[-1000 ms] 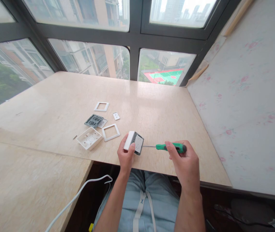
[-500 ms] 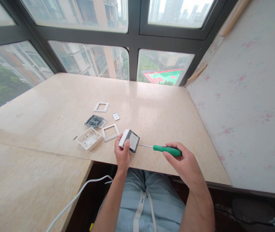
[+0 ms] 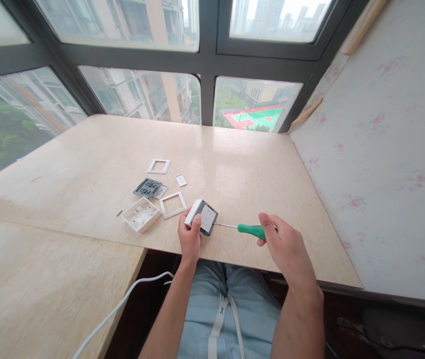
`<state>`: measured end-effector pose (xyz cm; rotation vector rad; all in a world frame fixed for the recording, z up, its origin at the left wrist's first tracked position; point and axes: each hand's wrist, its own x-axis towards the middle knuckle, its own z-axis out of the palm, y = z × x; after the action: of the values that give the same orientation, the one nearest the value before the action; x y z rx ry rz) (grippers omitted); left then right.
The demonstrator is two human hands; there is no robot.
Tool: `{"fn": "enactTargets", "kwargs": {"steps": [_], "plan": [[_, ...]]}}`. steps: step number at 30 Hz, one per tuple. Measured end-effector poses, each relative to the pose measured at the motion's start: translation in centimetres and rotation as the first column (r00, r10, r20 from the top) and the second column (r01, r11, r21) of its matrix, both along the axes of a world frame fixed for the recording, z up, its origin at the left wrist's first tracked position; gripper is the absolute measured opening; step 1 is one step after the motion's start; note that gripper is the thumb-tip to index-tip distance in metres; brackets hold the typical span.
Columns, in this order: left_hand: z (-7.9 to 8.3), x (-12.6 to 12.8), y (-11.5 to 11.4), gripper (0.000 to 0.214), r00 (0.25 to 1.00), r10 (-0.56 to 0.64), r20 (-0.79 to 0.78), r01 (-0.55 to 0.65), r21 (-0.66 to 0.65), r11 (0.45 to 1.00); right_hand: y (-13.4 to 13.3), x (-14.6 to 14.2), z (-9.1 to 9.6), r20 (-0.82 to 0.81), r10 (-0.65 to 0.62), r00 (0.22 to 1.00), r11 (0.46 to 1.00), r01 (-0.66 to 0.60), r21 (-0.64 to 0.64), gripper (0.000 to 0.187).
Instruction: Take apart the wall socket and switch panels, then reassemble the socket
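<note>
My left hand is closed around a wall socket set in a white box, its slotted face turned to the right. In my right hand is a screwdriver with a green handle. The metal shaft points left, and its tip meets the right edge of the socket. My right thumb is raised on top of the handle, with the fingers curled beneath and behind it. Whether the tip sits in a screw is too small to tell.
Left of the socket lie a white frame, an open white back box, a grey socket module, a second white frame and a small white plate. A screw lies by the box. A white cable hangs at lower left.
My right hand has rolled round the screwdriver handle, thumb now up over the top. The socket and my left hand have stayed almost in place.
</note>
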<state>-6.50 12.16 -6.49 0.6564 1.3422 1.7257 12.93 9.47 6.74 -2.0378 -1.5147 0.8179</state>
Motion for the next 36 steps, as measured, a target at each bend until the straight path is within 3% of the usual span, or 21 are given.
{"fn": "enactTargets", "kwargs": {"steps": [4, 7, 9, 13, 15, 17, 18, 22, 24, 26, 29, 32, 34, 36], "plan": [[0.2, -0.1, 0.0, 0.056, 0.999, -0.007, 0.04, 0.007, -0.021, 1.0, 1.4, -0.4, 1.1, 0.15, 0.101, 0.983, 0.988, -0.117, 0.099, 0.057], [0.6, 0.0, 0.0, 0.06, 0.993, -0.006, 0.122, 0.012, -0.049, 0.999, 1.9, -1.1, 2.0, 0.176, 0.243, 0.954, 0.929, -0.281, 0.241, 0.048], [0.8, 0.0, 0.0, 0.062, 0.989, -0.013, 0.146, 0.022, -0.062, 0.998, 2.0, -1.5, 2.4, 0.175, 0.372, 0.912, 0.849, -0.41, 0.334, 0.043], [1.0, 0.1, 0.0, 0.06, 0.987, -0.013, 0.157, 0.023, -0.064, 0.998, 2.0, -1.6, 3.1, 0.226, 0.619, 0.752, 0.63, -0.648, 0.428, 0.033], [0.9, 0.1, 0.0, 0.059, 0.989, -0.011, 0.151, 0.019, -0.053, 0.998, 2.1, -1.5, 3.2, 0.244, 0.672, 0.699, 0.573, -0.7, 0.426, 0.037], [0.7, 0.0, -0.1, 0.057, 0.994, -0.012, 0.107, 0.015, -0.033, 0.999, 2.2, -1.4, 3.1, 0.224, 0.668, 0.71, 0.59, -0.689, 0.421, 0.037], [0.7, 0.0, -0.1, 0.056, 0.997, -0.012, 0.079, 0.014, -0.021, 1.0, 2.3, -1.4, 3.0, 0.208, 0.643, 0.737, 0.624, -0.662, 0.414, 0.037], [0.5, 0.0, -0.2, 0.053, 1.0, -0.014, 0.021, 0.014, -0.004, 1.0, 2.8, -1.2, 2.8, 0.3, 0.424, 0.854, 0.821, -0.503, 0.27, 0.057], [0.5, 0.0, -0.3, 0.054, 1.0, -0.014, 0.021, 0.014, -0.007, 1.0, 3.2, -1.1, 2.9, 0.453, 0.327, 0.829, 0.882, -0.44, 0.167, 0.057], [0.5, 0.0, -0.3, 0.055, 1.0, -0.013, 0.022, 0.014, -0.009, 1.0, 3.5, -1.1, 3.0, 0.572, 0.273, 0.773, 0.904, -0.409, 0.122, 0.061], [0.4, 0.0, -0.3, 0.056, 1.0, -0.01, 0.025, 0.011, -0.012, 1.0, 3.9, -0.8, 3.2, 0.521, 0.331, 0.787, 0.854, -0.485, 0.19, 0.048], [0.3, 0.0, -0.2, 0.058, 0.997, -0.012, 0.07, 0.014, -0.022, 1.0, 3.8, -0.1, 3.4, 0.372, 0.56, 0.74, 0.666, -0.67, 0.33, 0.032], [0.3, 0.0, -0.2, 0.06, 0.995, -0.014, 0.103, 0.017, -0.03, 0.999, 3.5, 0.3, 3.4, 0.324, 0.679, 0.659, 0.558, -0.75, 0.354, 0.04], [0.4, 0.1, -0.2, 0.061, 0.993, -0.013, 0.118, 0.017, -0.03, 0.999, 3.3, 0.5, 3.3, 0.283, 0.713, 0.641, 0.551, -0.763, 0.339, 0.05]]}}
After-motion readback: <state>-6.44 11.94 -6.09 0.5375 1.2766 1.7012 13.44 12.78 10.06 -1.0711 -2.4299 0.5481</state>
